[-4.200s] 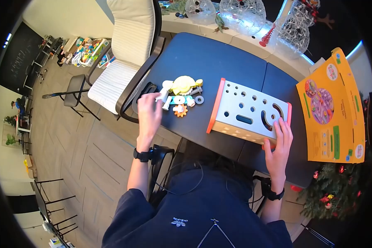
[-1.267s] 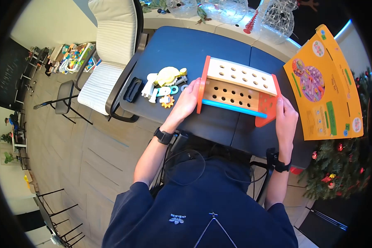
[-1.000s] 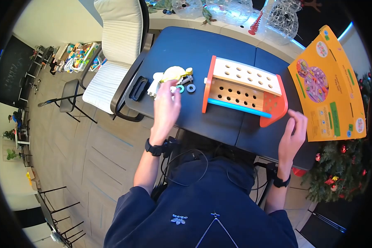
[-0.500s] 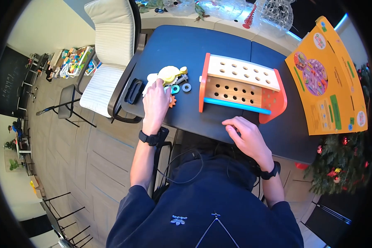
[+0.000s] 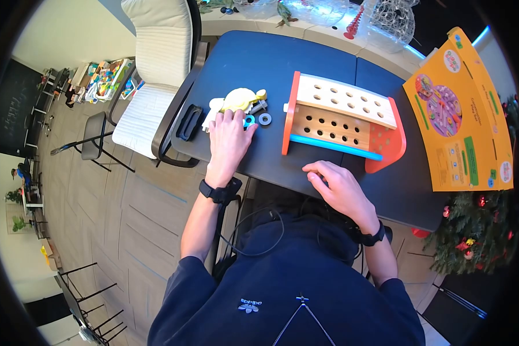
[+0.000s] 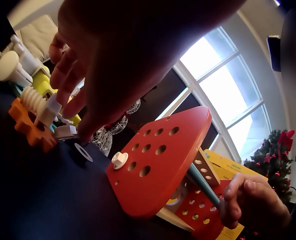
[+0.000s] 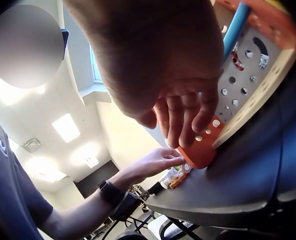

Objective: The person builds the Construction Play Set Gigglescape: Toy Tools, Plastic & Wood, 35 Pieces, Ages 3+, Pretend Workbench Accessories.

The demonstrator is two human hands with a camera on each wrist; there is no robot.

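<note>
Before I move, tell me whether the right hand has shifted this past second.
Yes, leftward: in the head view, judged against the table, the right hand has gone from beside the right end of the red-ended box to its near side.

Left hand (image 6: 120, 55) beside white screw (image 6: 35, 102), orange gear (image 6: 30, 127); grey washer (image 6: 78, 147) on table (image 6: 63, 200), near red holed panel (image 6: 177, 156).

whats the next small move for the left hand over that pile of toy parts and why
Probably pinch the white threaded piece with the left hand: in the left wrist view, that hand's fingertips are close beside it, and the red end panel, with one white fastener on it, shows open holes.
</note>
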